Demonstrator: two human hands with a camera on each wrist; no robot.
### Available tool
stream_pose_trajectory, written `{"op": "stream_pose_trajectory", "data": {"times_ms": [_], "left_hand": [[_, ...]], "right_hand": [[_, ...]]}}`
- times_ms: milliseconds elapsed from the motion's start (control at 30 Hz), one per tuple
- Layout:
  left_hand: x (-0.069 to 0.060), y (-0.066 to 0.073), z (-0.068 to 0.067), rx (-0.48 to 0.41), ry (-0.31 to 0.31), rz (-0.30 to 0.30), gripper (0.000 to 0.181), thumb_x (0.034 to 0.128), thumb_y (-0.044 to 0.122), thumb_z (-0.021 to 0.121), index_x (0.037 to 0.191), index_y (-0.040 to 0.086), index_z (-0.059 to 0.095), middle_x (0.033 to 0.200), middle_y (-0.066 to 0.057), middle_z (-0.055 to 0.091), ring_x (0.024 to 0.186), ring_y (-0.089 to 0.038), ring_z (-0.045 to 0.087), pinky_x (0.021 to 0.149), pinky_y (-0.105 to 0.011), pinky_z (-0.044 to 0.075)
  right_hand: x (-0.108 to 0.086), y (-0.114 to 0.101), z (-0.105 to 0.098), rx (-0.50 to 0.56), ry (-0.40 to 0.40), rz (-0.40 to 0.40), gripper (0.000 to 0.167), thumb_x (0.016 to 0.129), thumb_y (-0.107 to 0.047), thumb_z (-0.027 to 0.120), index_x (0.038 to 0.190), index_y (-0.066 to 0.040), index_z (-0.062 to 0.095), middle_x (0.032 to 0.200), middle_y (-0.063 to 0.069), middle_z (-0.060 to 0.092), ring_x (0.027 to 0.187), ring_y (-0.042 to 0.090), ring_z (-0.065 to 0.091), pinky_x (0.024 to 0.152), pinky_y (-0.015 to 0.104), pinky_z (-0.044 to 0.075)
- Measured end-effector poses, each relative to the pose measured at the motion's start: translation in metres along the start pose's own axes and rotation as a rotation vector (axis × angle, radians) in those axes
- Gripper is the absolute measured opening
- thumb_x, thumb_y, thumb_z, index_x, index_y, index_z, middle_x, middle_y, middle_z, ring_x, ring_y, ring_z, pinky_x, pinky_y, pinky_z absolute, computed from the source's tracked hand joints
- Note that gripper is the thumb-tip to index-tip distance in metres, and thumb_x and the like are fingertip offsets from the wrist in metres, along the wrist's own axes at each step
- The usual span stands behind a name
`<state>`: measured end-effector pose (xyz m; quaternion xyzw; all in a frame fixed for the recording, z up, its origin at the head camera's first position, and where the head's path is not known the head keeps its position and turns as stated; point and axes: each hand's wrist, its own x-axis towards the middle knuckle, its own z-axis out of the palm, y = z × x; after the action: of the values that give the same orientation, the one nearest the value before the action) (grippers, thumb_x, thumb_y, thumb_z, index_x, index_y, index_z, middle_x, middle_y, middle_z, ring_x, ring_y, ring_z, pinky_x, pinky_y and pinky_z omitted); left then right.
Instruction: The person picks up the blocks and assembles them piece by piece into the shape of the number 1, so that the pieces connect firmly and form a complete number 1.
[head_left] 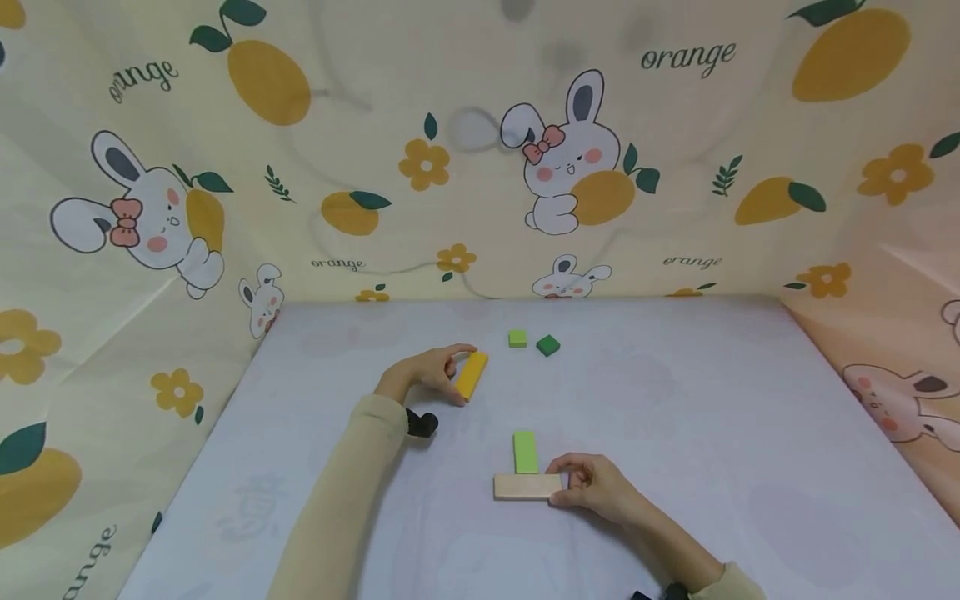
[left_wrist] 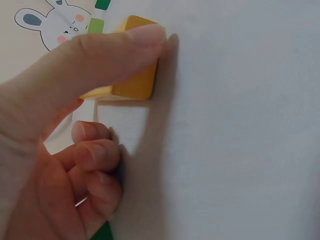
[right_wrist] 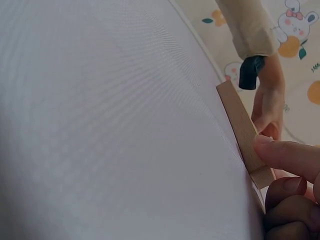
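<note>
A yellow rectangular block (head_left: pixel 472 376) is pinched end to end between thumb and forefinger of my left hand (head_left: pixel 431 372). In the left wrist view the thumb lies across the yellow block (left_wrist: pixel 137 82), and the other fingers curl beneath. My right hand (head_left: pixel 600 487) grips the right end of a plain wooden block (head_left: pixel 527 487), which lies crosswise on the table. Seen from the right wrist, the thumb presses the wooden block's (right_wrist: pixel 240 125) side. A light green block (head_left: pixel 525 452) lies lengthwise with its near end against the wooden block, forming a T.
Farther back on the white table (head_left: pixel 675 400) lie a small light green block (head_left: pixel 517 338) and a dark green block (head_left: pixel 548 345), turned like a diamond. A cloth printed with rabbits and oranges (head_left: pixel 480 208) hangs behind the table and along both sides.
</note>
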<state>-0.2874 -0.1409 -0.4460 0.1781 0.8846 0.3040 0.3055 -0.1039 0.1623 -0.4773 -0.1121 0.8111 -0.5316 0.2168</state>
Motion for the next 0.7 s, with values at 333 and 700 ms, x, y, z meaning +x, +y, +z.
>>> {"op": "stream_pose_trajectory", "data": {"times_ms": [333,700], "left_hand": [[0.000,-0.003,0.008,0.054,0.084,0.014,0.094,0.0666,0.031,0.088,0.145,0.026,0.037,0.076,0.004,0.041,0.071,-0.012,0.040,0.071,-0.027,0.033],[-0.005,-0.004,0.014,-0.010,0.123,0.072,0.093,0.0657,0.026,0.089,0.143,0.017,0.039,0.074,0.002,0.039,0.070,-0.013,0.038,0.072,-0.027,0.033]], "right_hand": [[0.000,0.002,-0.001,-0.007,0.009,-0.006,0.039,0.075,-0.012,0.080,0.107,0.004,0.064,0.059,-0.007,0.042,0.051,-0.001,0.036,0.048,0.015,0.029],[-0.001,0.002,0.001,0.010,0.003,-0.026,0.040,0.075,-0.012,0.080,0.107,0.006,0.063,0.058,-0.008,0.042,0.051,-0.002,0.036,0.048,0.014,0.029]]}}
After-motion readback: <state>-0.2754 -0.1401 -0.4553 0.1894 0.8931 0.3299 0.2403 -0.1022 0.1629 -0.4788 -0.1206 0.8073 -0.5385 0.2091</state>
